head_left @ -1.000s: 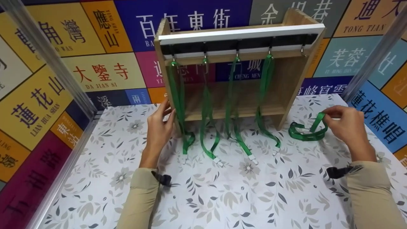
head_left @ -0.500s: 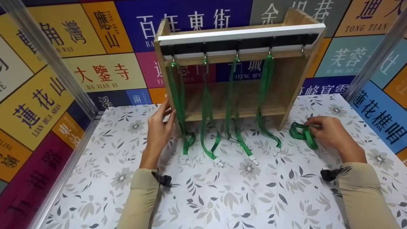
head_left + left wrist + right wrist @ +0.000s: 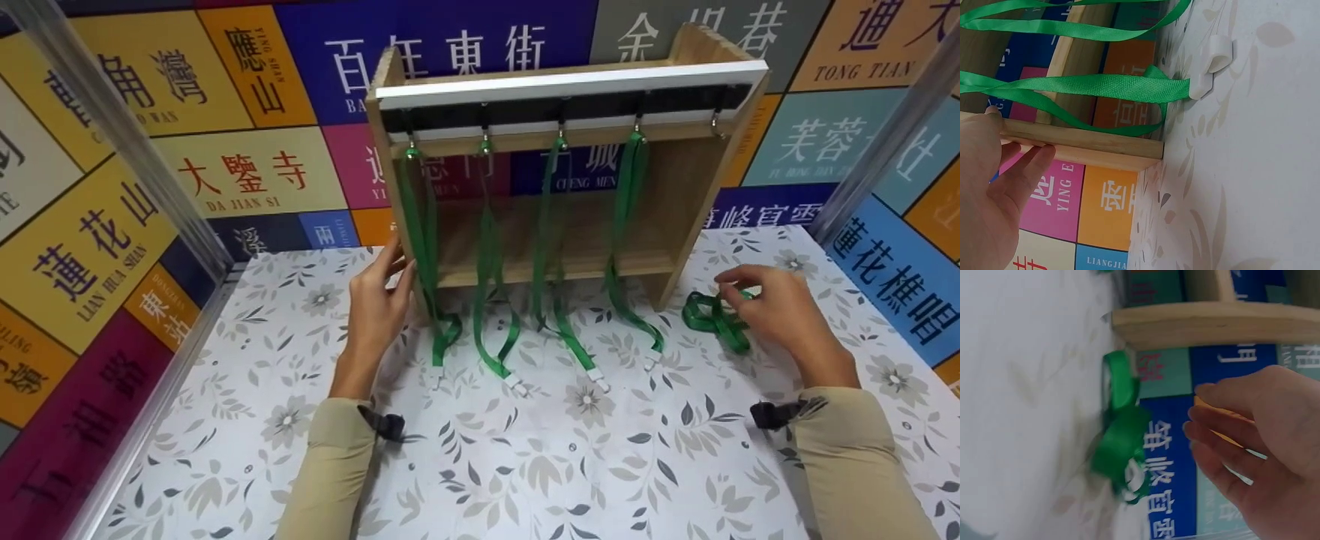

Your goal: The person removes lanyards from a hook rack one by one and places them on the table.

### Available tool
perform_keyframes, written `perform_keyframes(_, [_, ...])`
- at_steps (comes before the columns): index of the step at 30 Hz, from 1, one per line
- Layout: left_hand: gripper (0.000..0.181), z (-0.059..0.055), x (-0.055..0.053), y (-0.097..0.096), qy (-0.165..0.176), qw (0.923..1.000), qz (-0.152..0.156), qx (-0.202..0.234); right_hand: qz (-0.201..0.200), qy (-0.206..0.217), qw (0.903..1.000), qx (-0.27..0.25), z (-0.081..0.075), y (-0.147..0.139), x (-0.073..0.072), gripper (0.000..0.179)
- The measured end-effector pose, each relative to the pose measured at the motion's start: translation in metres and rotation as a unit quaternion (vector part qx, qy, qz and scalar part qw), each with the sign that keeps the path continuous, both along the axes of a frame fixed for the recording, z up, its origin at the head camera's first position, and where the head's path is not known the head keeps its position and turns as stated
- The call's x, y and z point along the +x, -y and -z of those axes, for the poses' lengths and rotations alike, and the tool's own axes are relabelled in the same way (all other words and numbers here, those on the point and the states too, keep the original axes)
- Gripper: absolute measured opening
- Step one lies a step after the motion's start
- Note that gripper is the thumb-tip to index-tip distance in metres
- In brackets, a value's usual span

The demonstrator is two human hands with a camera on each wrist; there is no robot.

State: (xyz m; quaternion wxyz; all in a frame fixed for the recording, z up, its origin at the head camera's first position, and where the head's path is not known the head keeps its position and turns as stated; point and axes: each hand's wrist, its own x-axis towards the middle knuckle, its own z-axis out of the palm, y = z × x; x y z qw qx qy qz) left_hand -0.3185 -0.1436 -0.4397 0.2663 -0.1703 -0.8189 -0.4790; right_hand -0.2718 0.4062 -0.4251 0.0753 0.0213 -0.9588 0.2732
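A wooden rack [image 3: 679, 180] stands on the table with a row of metal hooks under its white and black front rail. Several green lanyards [image 3: 628, 184] hang from the hooks, their white clips lying on the cloth. My left hand [image 3: 379, 307] grips the rack's left side panel [image 3: 1089, 140], thumb on one face and fingers on the other. On the table to the rack's right lies a loosely coiled green lanyard [image 3: 701, 315]. Just above it is my right hand [image 3: 772, 304]; in the right wrist view its fingers are apart from the lanyard [image 3: 1123, 439] and hold nothing.
The rightmost hook [image 3: 716, 124] carries no lanyard. A floral cloth [image 3: 585, 465] covers the table. Printed sign panels [image 3: 247, 172] stand behind and at the sides, with clear corner posts [image 3: 142, 135] between them.
My right hand has moved left, laid the lanyard's lifted end on its coil and let go of it. My left hand has stayed on the rack.
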Motion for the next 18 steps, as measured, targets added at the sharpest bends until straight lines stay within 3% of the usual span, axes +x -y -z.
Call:
perform_keyframes(4, [0.057, 0.0, -0.001, 0.0, 0.001, 1.0, 0.001, 0.001, 0.035, -0.097, 0.9944, -0.024, -0.019, 0.024, 0.007, 0.03])
perform_keyframes(10, [0.057, 0.001, -0.001, -0.001, -0.002, 1.0, 0.004, 0.004, 0.008, -0.229, 0.9699, -0.083, -0.041, 0.074, 0.012, 0.025])
perform_keyframes(14, [0.057, 0.0, 0.0, -0.001, 0.004, 0.9999, 0.008, 0.008, -0.028, -0.263, 0.9569, -0.119, -0.049, 0.106, 0.008, 0.025])
perform_keyframes(18, [0.058, 0.0, 0.0, -0.001, 0.015, 0.9999, 0.003, 0.006, -0.027, -0.275, 0.9495, -0.149, -0.059, 0.131, 0.002, 0.033])
